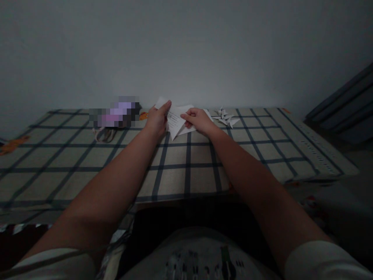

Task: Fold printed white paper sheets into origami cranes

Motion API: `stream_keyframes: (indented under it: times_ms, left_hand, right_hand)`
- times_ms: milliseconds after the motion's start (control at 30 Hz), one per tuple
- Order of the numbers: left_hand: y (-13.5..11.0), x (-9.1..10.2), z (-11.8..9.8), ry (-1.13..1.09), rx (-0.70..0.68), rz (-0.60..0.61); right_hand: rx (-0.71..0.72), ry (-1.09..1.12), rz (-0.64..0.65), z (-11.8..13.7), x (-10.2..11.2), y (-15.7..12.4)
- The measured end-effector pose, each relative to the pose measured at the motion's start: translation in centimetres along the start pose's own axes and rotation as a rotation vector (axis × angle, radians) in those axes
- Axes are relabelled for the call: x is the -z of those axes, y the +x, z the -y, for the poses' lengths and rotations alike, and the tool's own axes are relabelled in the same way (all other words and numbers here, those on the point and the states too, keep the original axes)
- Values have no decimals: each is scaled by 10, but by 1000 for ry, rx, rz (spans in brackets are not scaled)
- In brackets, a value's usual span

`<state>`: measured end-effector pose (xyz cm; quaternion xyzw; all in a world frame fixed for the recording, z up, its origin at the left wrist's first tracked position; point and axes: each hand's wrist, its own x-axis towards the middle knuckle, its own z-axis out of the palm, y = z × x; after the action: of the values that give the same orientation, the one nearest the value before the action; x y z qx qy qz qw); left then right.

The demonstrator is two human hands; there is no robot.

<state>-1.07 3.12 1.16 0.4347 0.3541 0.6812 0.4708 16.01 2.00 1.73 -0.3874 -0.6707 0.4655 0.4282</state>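
Observation:
A white sheet of paper [175, 121] with lines of print is held up between both hands, above the far side of the table. My left hand [157, 120] grips its left side, thumb on top, and a paper corner sticks up behind the fingers. With a pinch, my right hand [196, 118] holds the right part of the sheet. One pointed corner hangs down toward me. More white paper shows behind and under my right hand; whether it belongs to the same sheet I cannot tell. Just right of that hand lie several folded paper shapes [226, 118] with sharp points.
A checked cloth [201, 177] covers the table. At the back left lies a blurred-out purple and dark item [121, 112], with a pale looped cord [105, 134] in front of it. A grey wall [186, 54] rises directly behind the table.

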Motion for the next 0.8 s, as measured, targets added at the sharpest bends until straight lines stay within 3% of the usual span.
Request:
stream_keyframes:
  times_ms: [133,333,800]
  left_hand:
    - [0,1,0,54,-11,22]
    - [-11,-2,0,172,21,157]
    - [-16,-3,1,223,70,201]
  right_hand:
    - [0,2,2,2,0,-2]
    - [88,61,-74,6,0,-1]
    - [-10,54,-94,11,-2,-5]
